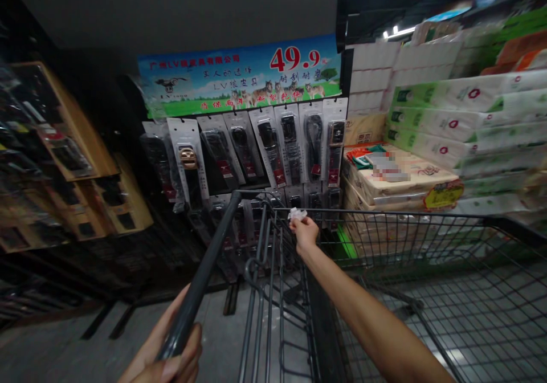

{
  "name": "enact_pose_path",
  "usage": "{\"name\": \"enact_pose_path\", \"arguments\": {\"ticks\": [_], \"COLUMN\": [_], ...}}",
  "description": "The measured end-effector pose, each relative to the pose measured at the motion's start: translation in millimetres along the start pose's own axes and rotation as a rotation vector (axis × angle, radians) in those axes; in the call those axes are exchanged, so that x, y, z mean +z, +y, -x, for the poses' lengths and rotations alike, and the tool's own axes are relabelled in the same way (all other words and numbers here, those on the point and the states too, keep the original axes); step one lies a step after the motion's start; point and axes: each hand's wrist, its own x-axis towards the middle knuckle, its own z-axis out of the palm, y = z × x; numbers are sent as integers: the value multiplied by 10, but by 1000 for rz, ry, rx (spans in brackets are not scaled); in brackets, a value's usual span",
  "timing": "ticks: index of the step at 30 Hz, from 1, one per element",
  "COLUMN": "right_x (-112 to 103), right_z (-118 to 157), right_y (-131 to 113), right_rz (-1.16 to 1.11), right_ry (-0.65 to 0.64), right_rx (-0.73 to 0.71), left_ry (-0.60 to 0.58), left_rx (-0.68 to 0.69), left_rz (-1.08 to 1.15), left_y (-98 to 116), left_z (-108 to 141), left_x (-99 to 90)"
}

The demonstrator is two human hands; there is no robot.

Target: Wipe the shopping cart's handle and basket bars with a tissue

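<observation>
Wrapped round the dark grey handle [212, 250] of a shopping cart is my left hand [173, 337], near the bottom of the view. My right hand [305, 233] reaches across the cart's wire basket [410, 240] at its far corner. Between its thumb and fingers it pinches a crumpled white tissue [297, 214], just over the basket's top rim. Several packaged belts [288, 138] hang on a rack beyond my right hand, under a blue and green price banner [243, 81].
Boxed belts [70, 143] fill a wooden display on the left. At the right, stacked packs of paper [453, 123] rise behind the cart, beside a beige paper pack [397, 178] with a leaflet on top. The grey floor [222, 343] shows below.
</observation>
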Motion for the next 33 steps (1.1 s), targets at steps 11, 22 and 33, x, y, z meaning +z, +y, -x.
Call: {"name": "enact_pose_path", "arguments": {"ticks": [11,22,33], "right_x": [-224,-888,-1280], "right_z": [-41,-219,-368], "right_y": [171,500,539], "right_rz": [617,785,342], "right_ry": [-215,136,369], "right_rx": [-553,-89,135], "left_ry": [-12,-15,-3], "left_rx": [-17,-24,19], "left_rz": [42,68,83], "left_y": [23,-7,-83], "left_z": [10,1,-21], "left_x": [30,17,-9]}}
